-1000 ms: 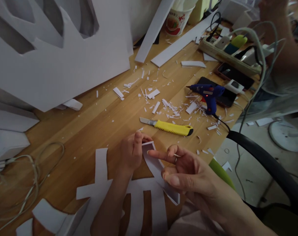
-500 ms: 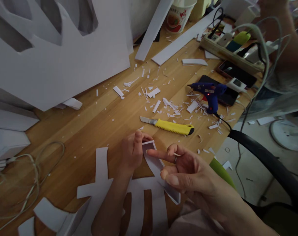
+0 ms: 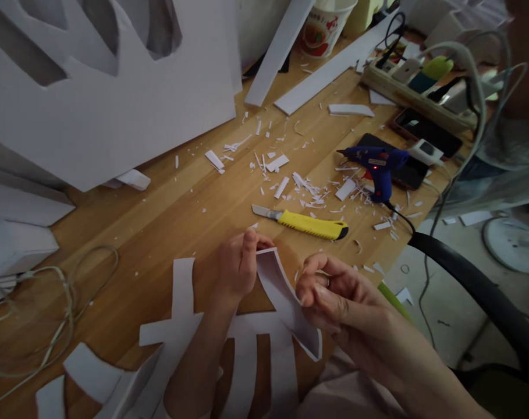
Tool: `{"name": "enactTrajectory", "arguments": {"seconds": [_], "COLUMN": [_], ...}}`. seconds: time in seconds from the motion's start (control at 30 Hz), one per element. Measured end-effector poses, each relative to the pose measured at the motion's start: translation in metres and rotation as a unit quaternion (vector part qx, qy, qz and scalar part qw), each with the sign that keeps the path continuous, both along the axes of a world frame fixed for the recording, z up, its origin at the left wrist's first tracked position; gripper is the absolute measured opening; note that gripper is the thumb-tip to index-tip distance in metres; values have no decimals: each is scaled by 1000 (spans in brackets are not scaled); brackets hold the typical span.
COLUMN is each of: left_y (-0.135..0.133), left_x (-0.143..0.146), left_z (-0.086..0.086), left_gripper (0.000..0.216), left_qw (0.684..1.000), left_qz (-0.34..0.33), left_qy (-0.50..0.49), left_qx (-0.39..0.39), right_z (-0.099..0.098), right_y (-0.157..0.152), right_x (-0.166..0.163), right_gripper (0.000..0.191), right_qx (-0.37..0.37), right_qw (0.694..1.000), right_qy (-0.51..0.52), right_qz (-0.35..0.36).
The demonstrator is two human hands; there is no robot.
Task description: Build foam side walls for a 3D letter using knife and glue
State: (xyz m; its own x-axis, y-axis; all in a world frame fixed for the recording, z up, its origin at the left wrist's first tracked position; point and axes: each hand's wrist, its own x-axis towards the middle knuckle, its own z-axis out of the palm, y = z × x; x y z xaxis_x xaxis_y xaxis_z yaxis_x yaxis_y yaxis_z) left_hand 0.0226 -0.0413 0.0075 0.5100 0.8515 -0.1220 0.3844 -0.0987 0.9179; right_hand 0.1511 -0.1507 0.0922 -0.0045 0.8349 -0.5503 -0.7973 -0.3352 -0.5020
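Note:
My left hand point(image 3: 238, 269) is curled around the upper end of a white foam-board cut-out shape point(image 3: 247, 343) that lies at the table's near edge, its index finger pressed against the raised side strip point(image 3: 286, 299). My right hand point(image 3: 334, 297) has its fingers bent together and pinches the same strip from the right. A yellow utility knife point(image 3: 305, 223) lies just beyond both hands, blade pointing left. Further right stands a blue glue gun point(image 3: 377, 166) with a small red light.
Large white foam boards point(image 3: 111, 110) lean at the back left. Paper scraps litter the wooden table point(image 3: 168, 198). A power strip point(image 3: 416, 99), phones, cables, a paper cup point(image 3: 323, 26) and long white strips sit at the back right. A looped cord point(image 3: 50, 308) lies left; a black chair arm point(image 3: 478, 285) is right.
My right hand's index finger, stretched out before, has curled in and now pinches the strip. The view has shifted slightly; my left hand has stayed in place.

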Motion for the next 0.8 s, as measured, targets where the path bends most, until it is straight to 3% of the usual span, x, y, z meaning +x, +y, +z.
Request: {"name": "enactTrajectory", "arguments": {"seconds": [0.3, 0.4, 0.47, 0.57, 0.63, 0.7, 0.8], "left_y": [2, 4, 6, 9, 11, 12, 12], "left_x": [-1, -3, -6, -9, -10, -10, -9], "left_z": [-2, 0, 3, 7, 9, 10, 8], "left_gripper": [76, 76, 76, 76, 76, 75, 73], "left_qw": [1000, 1000, 1000, 999, 999, 999, 998], "left_qz": [-10, -22, -29, -34, -34, -35, -43], "left_qy": [-3, -5, 2, 15, 16, 9, -2], "left_qx": [13, 1, -13, -22, -30, -41, -48], "right_z": [-5, -12, -18, -29, -36, -43, -53], "right_y": [4, 3, 2, 1, 1, 2, 5], "right_x": [0, 0, 0, -2, -5, -8, -9], "right_gripper": [15, 25, 35, 40, 48, 47, 41], "right_qx": [-14, -19, -26, -12, 4, 17, 25], "right_qw": [1000, 988, 942, 805, 724, 682, 672], "right_qy": [-23, -153, -334, -586, -670, -699, -708], "right_qz": [13, 4, 10, 89, 164, 213, 217]}}
